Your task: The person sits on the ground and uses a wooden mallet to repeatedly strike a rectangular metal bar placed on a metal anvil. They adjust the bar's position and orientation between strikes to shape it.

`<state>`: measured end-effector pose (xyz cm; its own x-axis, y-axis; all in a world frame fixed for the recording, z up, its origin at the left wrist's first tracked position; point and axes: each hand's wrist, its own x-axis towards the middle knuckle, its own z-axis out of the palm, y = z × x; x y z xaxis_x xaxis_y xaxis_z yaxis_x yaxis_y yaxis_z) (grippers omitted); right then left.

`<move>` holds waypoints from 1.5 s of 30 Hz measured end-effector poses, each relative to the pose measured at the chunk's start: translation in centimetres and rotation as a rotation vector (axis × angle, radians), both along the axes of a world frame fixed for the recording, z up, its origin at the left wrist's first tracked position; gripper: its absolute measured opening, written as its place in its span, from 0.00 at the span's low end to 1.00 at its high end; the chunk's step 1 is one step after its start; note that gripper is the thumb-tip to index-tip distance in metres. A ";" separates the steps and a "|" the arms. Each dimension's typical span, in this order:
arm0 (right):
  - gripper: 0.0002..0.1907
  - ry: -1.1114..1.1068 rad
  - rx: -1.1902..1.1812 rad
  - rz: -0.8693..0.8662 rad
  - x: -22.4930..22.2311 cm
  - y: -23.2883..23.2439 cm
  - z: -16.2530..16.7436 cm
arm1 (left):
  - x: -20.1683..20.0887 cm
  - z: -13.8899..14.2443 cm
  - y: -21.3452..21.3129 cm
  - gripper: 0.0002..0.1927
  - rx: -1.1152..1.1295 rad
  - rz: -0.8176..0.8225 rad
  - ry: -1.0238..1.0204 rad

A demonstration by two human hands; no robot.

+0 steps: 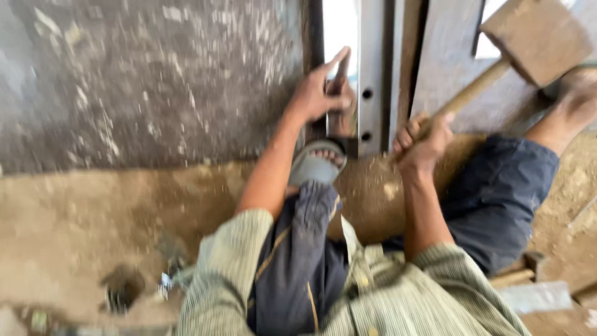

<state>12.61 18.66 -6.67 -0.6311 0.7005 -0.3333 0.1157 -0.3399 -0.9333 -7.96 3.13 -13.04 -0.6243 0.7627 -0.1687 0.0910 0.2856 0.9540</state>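
Head view: only one camera here, looking straight down at a person crouched on a dusty floor, and the whole shot is pretty motion-blurred.

Left hand (317, 93): up against the frame, grip clenched around a short dark chisel-like tool (339, 87), index finger stretched along it and pointing up. Can't make out the tool's tip, too smeared.

Right hand (423, 140): fist wrapped tight on the wooden handle of a big wooden mallet with a blocky square head (535, 37). The head sits raised at the top right, well apart from the tool in the other hand, and the handle slants down-left into the fist.

Frame: grey metal door-frame strip with dark round holes (371, 74), running upright just beside the left hand on its right. The tool is near or against its edge, can't tell which.

Wall: rough grey concrete wall with pale flecks (155, 81) filling the upper left.

Foot: a foot in a grey open-toed sandal (316, 163) planted right below the left hand, at the base of the strip.

Clothes: striped pale-green shirt sleeves (227, 274) on both arms, dark blue trousers (497, 193) over bent knees.

Floor: sandy brown dirt floor (93, 218), with a small dark hole (121, 289) at lower left and wood offcuts (559, 267) at the right edge.
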 end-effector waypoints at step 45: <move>0.19 -0.012 0.127 0.044 -1.9 -0.1 -0.6 | -3.7 0.7 3.3 0.42 0.129 0.148 0.012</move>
